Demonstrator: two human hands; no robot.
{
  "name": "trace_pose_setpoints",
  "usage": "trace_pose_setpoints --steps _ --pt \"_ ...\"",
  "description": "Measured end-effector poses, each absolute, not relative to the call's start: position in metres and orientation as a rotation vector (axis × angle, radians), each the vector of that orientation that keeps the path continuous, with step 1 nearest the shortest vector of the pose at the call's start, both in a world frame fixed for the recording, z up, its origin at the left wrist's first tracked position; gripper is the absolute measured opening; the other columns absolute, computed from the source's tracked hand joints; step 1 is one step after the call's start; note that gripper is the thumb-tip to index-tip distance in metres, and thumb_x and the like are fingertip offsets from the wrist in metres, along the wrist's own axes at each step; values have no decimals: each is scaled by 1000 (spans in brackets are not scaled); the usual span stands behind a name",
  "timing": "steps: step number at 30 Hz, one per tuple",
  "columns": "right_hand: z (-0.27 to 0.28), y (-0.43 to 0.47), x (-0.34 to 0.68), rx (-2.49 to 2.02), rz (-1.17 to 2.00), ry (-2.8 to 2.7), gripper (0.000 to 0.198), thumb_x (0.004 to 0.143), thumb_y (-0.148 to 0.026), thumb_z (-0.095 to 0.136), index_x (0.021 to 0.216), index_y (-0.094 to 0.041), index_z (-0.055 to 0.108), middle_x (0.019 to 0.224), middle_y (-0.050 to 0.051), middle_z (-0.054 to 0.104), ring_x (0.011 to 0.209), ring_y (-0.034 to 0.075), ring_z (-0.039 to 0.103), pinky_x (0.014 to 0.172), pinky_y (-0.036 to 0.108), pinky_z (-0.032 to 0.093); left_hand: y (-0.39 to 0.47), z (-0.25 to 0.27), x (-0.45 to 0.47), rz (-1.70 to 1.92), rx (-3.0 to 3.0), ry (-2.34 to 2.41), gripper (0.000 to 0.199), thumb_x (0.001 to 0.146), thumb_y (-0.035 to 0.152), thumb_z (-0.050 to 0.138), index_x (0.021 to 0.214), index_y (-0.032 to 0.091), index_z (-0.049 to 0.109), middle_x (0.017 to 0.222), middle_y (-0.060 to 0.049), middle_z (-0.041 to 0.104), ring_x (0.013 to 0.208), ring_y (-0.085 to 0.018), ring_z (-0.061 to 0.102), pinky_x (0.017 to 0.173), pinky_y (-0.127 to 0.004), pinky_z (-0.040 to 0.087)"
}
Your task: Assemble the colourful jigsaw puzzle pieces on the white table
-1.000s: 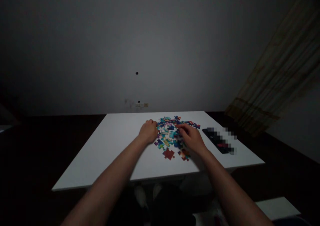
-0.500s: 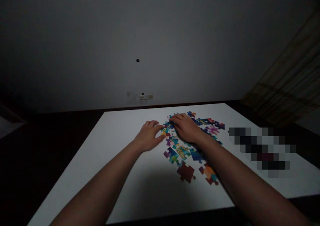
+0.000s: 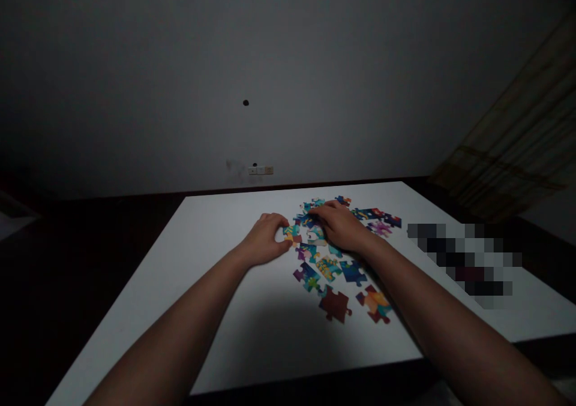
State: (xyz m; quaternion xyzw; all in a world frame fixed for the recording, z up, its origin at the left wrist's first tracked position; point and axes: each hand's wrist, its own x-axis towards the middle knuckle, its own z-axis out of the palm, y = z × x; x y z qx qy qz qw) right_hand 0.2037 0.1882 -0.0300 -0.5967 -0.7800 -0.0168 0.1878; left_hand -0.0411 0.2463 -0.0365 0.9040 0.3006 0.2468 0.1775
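Observation:
My left hand (image 3: pixel 267 239) is closed on a jigsaw puzzle piece (image 3: pixel 291 234) with teal, yellow and brown print, held at its left side between thumb and fingers. My right hand (image 3: pixel 339 225) is arched over the spread of pieces, its fingers reaching toward a dark blue piece (image 3: pixel 307 220) and touching its edge or lying just beside it. A teal piece with a white patch (image 3: pixel 317 237) lies between the hands. Part of the spread is hidden under my right palm and forearm.
Nearer on the white table (image 3: pixel 171 292) lie a brown piece (image 3: pixel 335 305), an orange piece (image 3: pixel 375 304) and a blue piece (image 3: pixel 353 271). Several pieces, one of them purple (image 3: pixel 380 229), lie beyond my right hand. A blurred-out object (image 3: pixel 463 265) is at the right.
My left hand has shifted slightly left with the puzzle piece, away from the others. My right hand has moved a little right, uncovering the white-patched piece. The view has tilted slightly.

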Motion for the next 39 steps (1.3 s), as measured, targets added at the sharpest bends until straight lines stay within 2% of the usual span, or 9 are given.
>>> trace_pose_setpoints --steps 4,10,15,19,21,25,28,31,39 --pt "-25 184 210 -1723 -104 -2135 46 83 -8 46 126 -22 56 116 6 62 109 24 46 94 35 36 243 -33 -40 735 2492 836 36 78 48 62 100 20 58 99 -6 60 95 -24 52 85 -37 43" --pt "-24 183 212 -1754 -149 -2102 42 85 -12 46 124 -23 58 114 5 64 106 24 48 93 34 36 243 -32 -38 743 2394 817 28 73 36 67 95 20 57 91 -3 61 82 -19 55 75 -31 43" --pt "-20 182 212 -1847 -173 -2047 40 86 -13 45 120 -27 61 106 5 66 100 23 51 87 33 37 243 -32 -37 736 2264 859 23 77 38 62 90 19 56 75 0 59 67 -13 52 60 -25 38" --pt "-16 180 216 -1960 -200 -1904 36 87 -15 44 115 -26 63 98 6 66 97 23 53 82 32 38 243 -29 -39 701 2237 842 33 76 34 61 106 20 57 69 3 55 60 -12 48 56 -24 35" --pt "-16 180 217 -1999 -198 -1850 36 87 -14 44 116 -24 63 98 7 66 97 22 54 82 31 38 243 -27 -41 608 2275 803 34 75 29 61 108 21 59 72 2 59 61 -13 50 57 -24 35" --pt "-17 180 219 -2062 -177 -1777 35 87 -15 44 116 -24 63 98 8 65 97 22 54 82 31 38 243 -24 -45 520 2406 829 18 77 35 59 87 20 64 76 -1 63 68 -16 54 61 -26 36" --pt "-19 181 219 -2071 -175 -1766 33 89 -18 43 116 -24 62 98 8 65 97 22 55 82 31 39 244 -23 -47 541 2519 915 26 82 44 54 76 20 62 69 -1 60 64 -16 52 60 -27 35" --pt "-20 181 218 -2055 -166 -1808 30 90 -22 44 113 -24 63 99 8 66 98 23 55 84 31 39 246 -21 -47 549 2638 960 33 85 47 48 69 20 61 67 -3 59 65 -17 52 61 -29 34" --pt "-17 181 221 -2092 -176 -1696 31 92 -25 41 112 -23 65 102 9 67 100 25 55 83 35 41 251 -24 -48 598 2778 1132 43 87 52 43 66 21 64 77 -9 61 73 -23 53 65 -35 36"
